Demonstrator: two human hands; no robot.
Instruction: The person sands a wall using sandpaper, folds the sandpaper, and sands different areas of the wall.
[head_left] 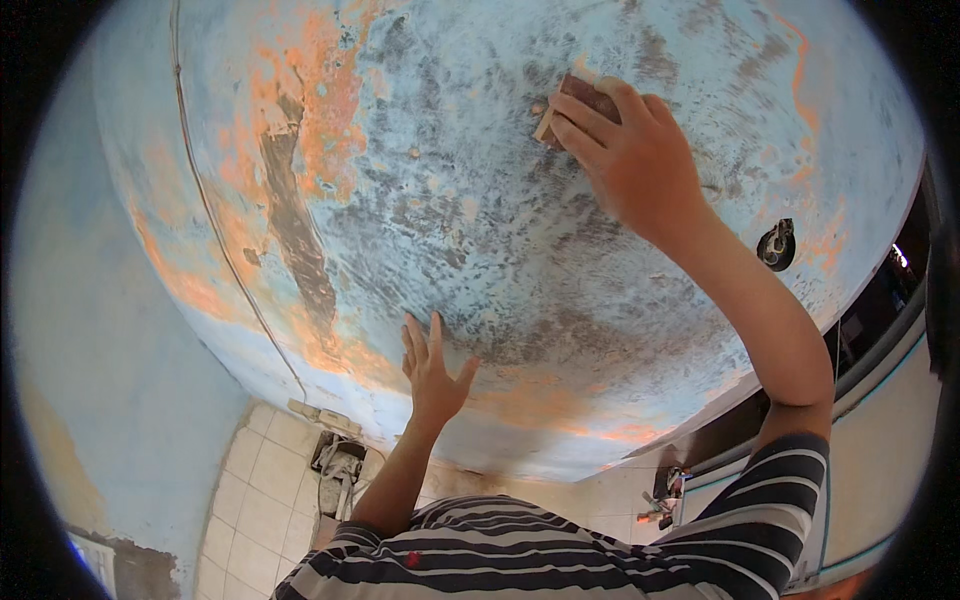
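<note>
We're gripping the block (588, 93) in our R hand (645, 160), fingers closing over its dark red-brown face; its pale edge is facing L, slanting from upper R to lower L; we can't be sure of its long axis, w/ fingers covering much of it; it's resting against the wall (470, 240), high & R of centre; our L hand (433, 380) is lying well below & L of it, empty, fingers spreading, tips seemingly touching the wall; so the R is the nearer; around the block we're seeing blue paint w/ dark scuffs & orange patches; a black box (777, 244) is sitting lower R of the R hand; a cable (225, 245) is running down far L; tiles (270, 470) are showing below.
</note>
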